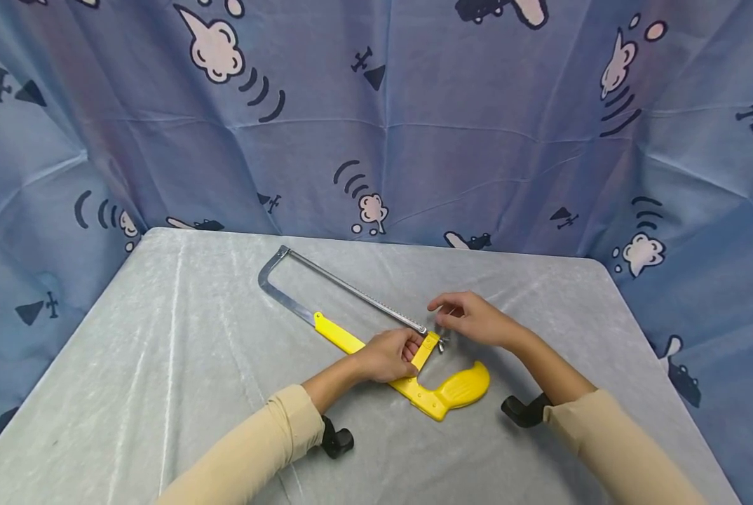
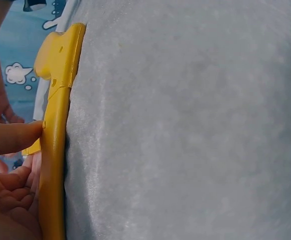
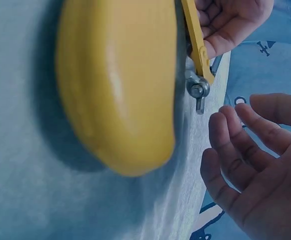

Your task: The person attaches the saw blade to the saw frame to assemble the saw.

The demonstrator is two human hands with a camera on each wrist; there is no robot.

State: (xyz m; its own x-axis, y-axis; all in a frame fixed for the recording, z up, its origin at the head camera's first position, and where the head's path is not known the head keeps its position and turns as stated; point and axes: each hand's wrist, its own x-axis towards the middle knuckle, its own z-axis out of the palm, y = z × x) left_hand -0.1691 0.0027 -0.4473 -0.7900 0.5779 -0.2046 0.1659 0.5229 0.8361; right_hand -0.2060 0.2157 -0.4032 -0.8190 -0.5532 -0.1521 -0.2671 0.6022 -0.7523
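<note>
Grey-draped bench (image 1: 162, 379): blade (image 1: 357, 290) already spans the hacksaw (image 1: 338, 334); left grip (image 1: 385, 355) holds it, right grip (image 1: 474, 319), relaxed and empty, near the wing nut (image 3: 197, 90), whose tightness is unclear.

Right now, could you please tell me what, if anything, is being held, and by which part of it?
The left hand holds the saw by its yellow frame, near the handle; the right hand holds nothing.

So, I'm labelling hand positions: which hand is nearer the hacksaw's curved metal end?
Left. The left hand grips the yellow frame, short of the curved metal end; the right hand hovers farther off, beside the wing nut but apart from it.
</note>
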